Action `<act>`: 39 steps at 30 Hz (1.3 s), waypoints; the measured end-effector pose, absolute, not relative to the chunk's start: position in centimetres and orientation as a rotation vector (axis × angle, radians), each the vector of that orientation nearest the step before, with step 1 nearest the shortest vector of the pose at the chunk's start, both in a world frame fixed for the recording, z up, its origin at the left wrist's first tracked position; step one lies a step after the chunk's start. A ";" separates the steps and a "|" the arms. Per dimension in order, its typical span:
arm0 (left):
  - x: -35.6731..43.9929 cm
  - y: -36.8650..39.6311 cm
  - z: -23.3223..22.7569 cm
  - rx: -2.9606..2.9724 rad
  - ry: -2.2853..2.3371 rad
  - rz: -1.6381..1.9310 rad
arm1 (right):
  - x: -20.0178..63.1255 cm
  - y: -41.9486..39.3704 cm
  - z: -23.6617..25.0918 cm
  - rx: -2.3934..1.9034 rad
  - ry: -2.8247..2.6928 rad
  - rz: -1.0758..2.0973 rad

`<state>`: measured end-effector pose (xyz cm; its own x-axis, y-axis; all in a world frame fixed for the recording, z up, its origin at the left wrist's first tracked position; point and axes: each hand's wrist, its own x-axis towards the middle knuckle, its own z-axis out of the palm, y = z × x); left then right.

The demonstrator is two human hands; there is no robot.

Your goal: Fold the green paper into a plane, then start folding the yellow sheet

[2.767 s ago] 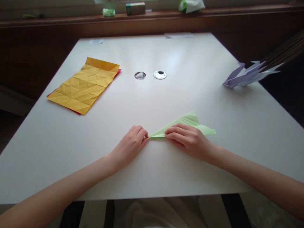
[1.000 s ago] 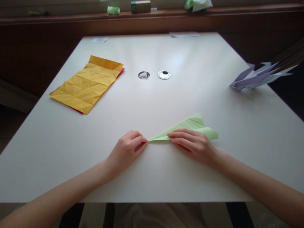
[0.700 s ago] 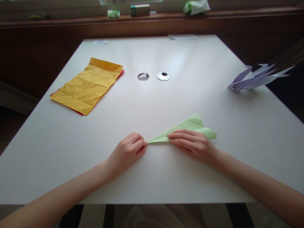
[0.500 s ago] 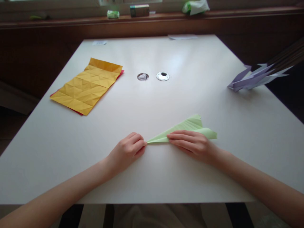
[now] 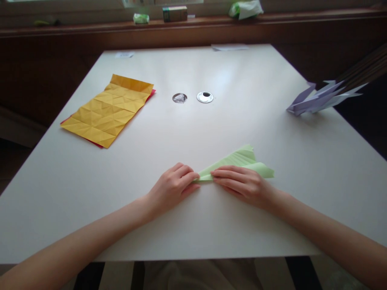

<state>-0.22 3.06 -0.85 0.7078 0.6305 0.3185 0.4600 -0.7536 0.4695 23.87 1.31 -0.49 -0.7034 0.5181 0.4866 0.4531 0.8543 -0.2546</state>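
A light green sheet of paper [image 5: 238, 158], folded to a long narrow point on the left and flaring on the right, lies on the white table near its front. My left hand [image 5: 175, 184] is closed over the pointed end, with thumb and fingers along the lower edge. Fingers together, my right hand [image 5: 242, 181] presses on the middle of the lower fold and covers part of it. To its right, the loose end of the paper curls up.
Creased yellow paper [image 5: 105, 110] lies over a red sheet [image 5: 98, 144] at left. A purple folded-paper piece [image 5: 311, 100] stands near the right edge. Two round fittings [image 5: 204, 97] sit in the tabletop [image 5: 169, 133]. Small packets and a box [image 5: 174, 14] rest on the ledge behind.
My left hand has slid right along the lower edge, from the paper's tip toward my right hand. My right hand stays in place on the fold. The whole view has shifted slightly.
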 end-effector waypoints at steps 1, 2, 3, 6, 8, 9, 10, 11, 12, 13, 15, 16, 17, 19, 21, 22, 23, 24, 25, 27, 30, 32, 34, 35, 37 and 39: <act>0.0 3.1 -0.9 2.563 0.826 0.662 | 23.9 1.3 -0.5 -0.710 -2.459 0.172; 0.2 3.1 -0.9 2.567 0.809 0.653 | 23.9 1.4 -0.5 -0.711 -2.449 0.188; 0.3 3.0 -0.9 2.573 0.799 0.643 | 23.9 1.4 -0.6 -0.711 -2.442 0.207; 0.2 2.9 -0.8 2.629 0.769 0.609 | 23.9 1.6 -0.6 -0.710 -2.427 0.270; 0.0 2.8 -0.8 2.694 0.735 0.581 | 23.9 1.7 -0.6 -0.716 -2.415 0.319; -0.1 2.8 -0.8 2.733 0.719 0.573 | 23.9 1.8 -0.5 -0.723 -2.406 0.344; -0.1 2.7 -0.8 2.780 0.701 0.563 | 23.8 1.9 -0.5 -0.733 -2.395 0.369; -0.1 2.7 -0.8 2.837 0.685 0.554 | 23.8 2.0 -0.4 -0.746 -2.385 0.391; 0.0 2.6 -0.8 2.904 0.670 0.547 | 23.8 2.0 -0.3 -0.760 -2.377 0.411; 0.1 2.5 -0.8 2.981 0.655 0.540 | 23.7 2.0 -0.3 -0.772 -2.369 0.425; 0.4 2.1 -0.7 3.145 0.646 0.535 | 23.6 2.0 -0.2 -0.798 -2.360 0.446; 0.6 1.8 -0.6 3.222 0.658 0.530 | 23.6 2.0 -0.2 -0.806 -2.354 0.448; 0.8 1.5 -0.5 3.289 0.688 0.527 | 23.6 2.0 -0.2 -0.812 -2.348 0.446; 1.2 0.7 -0.2 3.372 0.788 0.461 | 23.5 1.8 -0.2 -0.820 -2.337 0.426; 1.5 -0.2 0.2 3.381 0.939 0.376 | 23.4 1.7 -0.2 -0.831 -2.327 0.401; 1.5 -0.6 0.3 3.361 1.016 0.322 | 23.4 1.6 -0.3 -0.838 -2.325 0.392; 1.5 -0.9 0.4 3.338 1.077 0.278 | 23.4 1.5 -0.3 -0.845 -2.326 0.387; 1.5 -1.2 0.4 3.312 1.123 0.226 | 23.4 1.5 -0.3 -0.848 -2.328 0.383; 1.3 -1.4 0.3 3.291 1.153 0.188 | 23.4 1.4 -0.3 -0.848 -2.330 0.381; 1.1 -1.7 0.2 3.263 1.192 0.168 | 23.4 1.4 -0.3 -0.850 -2.333 0.379; 0.7 -1.9 -0.1 3.241 1.252 0.252 | 23.4 1.4 -0.5 -0.847 -2.336 0.385; 0.6 -2.0 -0.2 3.229 1.287 0.289 | 23.5 1.4 -0.5 -0.841 -2.340 0.392; 0.6 -2.0 -0.2 3.222 1.301 0.284 | 23.5 1.3 -0.6 -0.839 -2.345 0.400; 0.5 -2.0 -0.2 3.221 1.303 0.281 | 23.5 1.3 -0.6 -0.845 -2.349 0.404; 0.3 -2.1 -0.2 3.220 1.310 0.282 | 23.5 1.3 -0.6 -0.854 -2.354 0.402; 0.1 -2.2 -0.2 3.220 1.324 0.294 | 23.5 1.3 -0.6 -0.858 -2.356 0.395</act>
